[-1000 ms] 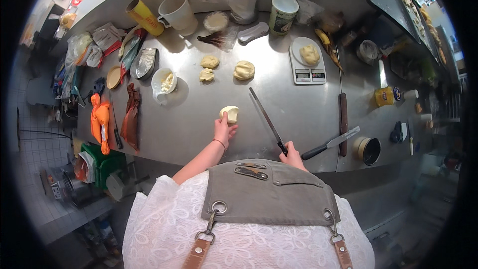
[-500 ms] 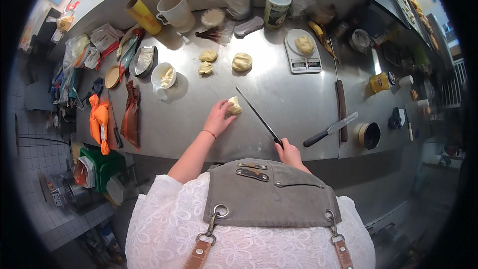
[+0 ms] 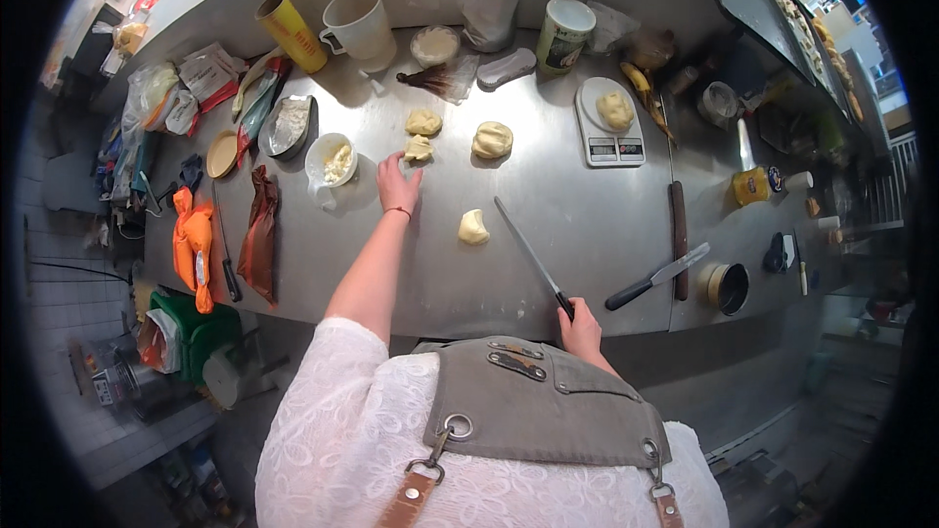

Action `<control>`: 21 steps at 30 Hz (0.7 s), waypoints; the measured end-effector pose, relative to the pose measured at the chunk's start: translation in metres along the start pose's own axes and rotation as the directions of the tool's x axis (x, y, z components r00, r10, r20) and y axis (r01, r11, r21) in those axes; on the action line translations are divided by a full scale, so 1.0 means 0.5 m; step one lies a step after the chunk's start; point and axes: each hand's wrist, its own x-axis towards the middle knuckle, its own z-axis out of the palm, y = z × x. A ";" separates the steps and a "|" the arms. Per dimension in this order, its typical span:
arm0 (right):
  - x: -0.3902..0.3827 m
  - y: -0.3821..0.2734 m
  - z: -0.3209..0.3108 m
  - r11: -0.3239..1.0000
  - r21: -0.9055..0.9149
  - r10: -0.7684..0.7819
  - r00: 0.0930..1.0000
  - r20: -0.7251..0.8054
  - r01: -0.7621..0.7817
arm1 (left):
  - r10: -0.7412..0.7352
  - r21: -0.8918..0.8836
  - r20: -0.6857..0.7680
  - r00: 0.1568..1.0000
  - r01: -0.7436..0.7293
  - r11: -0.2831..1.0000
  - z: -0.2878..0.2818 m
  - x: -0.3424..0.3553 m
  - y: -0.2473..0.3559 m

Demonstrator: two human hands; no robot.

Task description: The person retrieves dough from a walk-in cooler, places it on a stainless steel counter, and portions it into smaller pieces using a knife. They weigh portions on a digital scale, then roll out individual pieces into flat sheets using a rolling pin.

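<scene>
My right hand grips a long knife by its black handle, the blade slanting away over the steel table. My left hand is stretched forward, its fingers apart, just at the near side of a small dough piece. Whether the fingertips touch that piece, I cannot tell. Behind it lies another small dough piece, and to the right a larger dough ball. A pale dough lump rests alone left of the blade. One more dough ball sits on a white kitchen scale.
Left of my hand stands a white tub with yellowish bits inside. A spatula lies across a dark bar on the right, near a metal ring. A jug and a tall tub line the back.
My left hand has left the pale dough lump and moved forward and left to the small pieces. The knife stays in my right hand. The whole view has shifted slightly.
</scene>
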 end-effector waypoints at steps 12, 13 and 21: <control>0.102 -0.006 0.018 0.992 -0.061 -0.115 0.990 -0.085 0.110 | -0.231 -0.570 0.196 0.953 0.302 0.764 0.017 0.170 -0.068; 0.112 -0.012 0.017 0.989 -0.072 -0.132 0.988 -0.082 0.126 | -0.322 -0.668 0.302 0.897 0.440 0.600 0.005 0.154 -0.077; 0.216 -0.188 0.043 0.919 0.352 -0.213 0.975 0.058 0.180 | -0.134 -0.736 0.669 0.731 0.677 0.023 -0.139 -0.034 0.047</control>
